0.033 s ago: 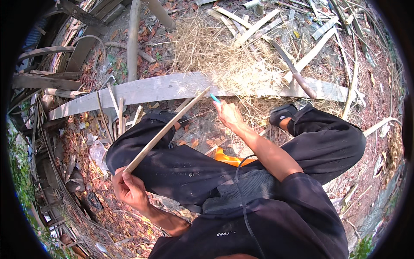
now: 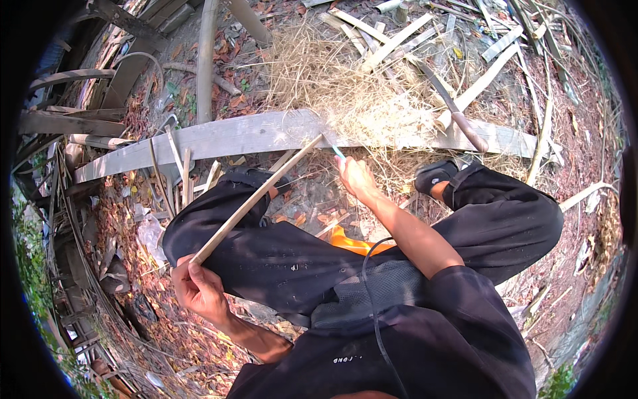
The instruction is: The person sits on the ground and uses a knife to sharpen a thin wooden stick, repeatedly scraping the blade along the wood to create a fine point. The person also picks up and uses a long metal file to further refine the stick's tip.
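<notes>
My left hand (image 2: 201, 291) is closed around the lower end of a long, narrow strip of split bamboo or wood (image 2: 256, 199). The strip slants up and away to the right, over my left leg, and its far end overlaps a grey plank in the picture. Close to that far end, my right hand (image 2: 357, 179) grips a slim light-blue tool (image 2: 337, 151). Its kind is not clear, since its tip is smeared and my fingers cover the rest. Whether tool and strip touch, I cannot tell.
The long grey plank (image 2: 219, 139) lies crosswise beyond my feet. A machete-like knife with a wooden handle (image 2: 468, 131) rests over its right part. Pale shavings (image 2: 385, 110) heap behind and on it. Split strips (image 2: 399, 41) lie farther back; an orange object (image 2: 352, 243) lies between my legs.
My right hand and the light-blue tool have shifted slightly to the right. The left hand and the strip stay nearly where they were.
</notes>
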A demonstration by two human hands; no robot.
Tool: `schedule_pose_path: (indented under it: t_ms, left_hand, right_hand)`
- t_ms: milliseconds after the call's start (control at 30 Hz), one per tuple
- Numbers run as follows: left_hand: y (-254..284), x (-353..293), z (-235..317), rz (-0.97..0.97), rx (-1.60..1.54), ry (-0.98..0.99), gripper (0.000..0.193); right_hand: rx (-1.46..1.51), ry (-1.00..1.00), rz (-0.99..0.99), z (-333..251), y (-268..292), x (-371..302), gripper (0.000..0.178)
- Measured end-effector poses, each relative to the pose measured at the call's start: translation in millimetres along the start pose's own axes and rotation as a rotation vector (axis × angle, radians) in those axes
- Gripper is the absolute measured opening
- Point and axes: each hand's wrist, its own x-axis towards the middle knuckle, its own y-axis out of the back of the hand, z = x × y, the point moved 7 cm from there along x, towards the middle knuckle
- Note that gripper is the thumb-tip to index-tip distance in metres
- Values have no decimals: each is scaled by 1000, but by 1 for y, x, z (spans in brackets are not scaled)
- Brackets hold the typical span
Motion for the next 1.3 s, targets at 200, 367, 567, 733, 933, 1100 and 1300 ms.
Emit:
schedule_pose_path:
  t_ms: [200, 367, 567, 733, 933, 1100, 1300]
  left_hand:
    - [-3, -1, 7, -13, -32, 85, 22]
    - [3, -4, -11, 20, -98, 205, 22]
    - [-11, 1, 16, -75, -114, 16, 21]
    - [-26, 0, 39, -132, -125, -239, 26]
    - [-39, -3, 61, -225, -382, -291, 17]
    - [-45, -16, 71, -252, -345, -226, 17]
    - [-51, -24, 80, -85, -356, -168, 12]
  right_hand:
    - [157, -13, -76, 0, 11, -3, 47]
    - [99, -64, -76, 13, -2, 2, 53]
    - [128, 20, -234, -7, 9, 2, 56]
    - [246, 286, -234, -124, 109, -53, 41]
    - [331, 383, -338, -121, 140, -105, 38]
    - [337, 544, -164, -103, 127, -116, 49]
    - [109, 385, -149, -88, 88, -104, 55]
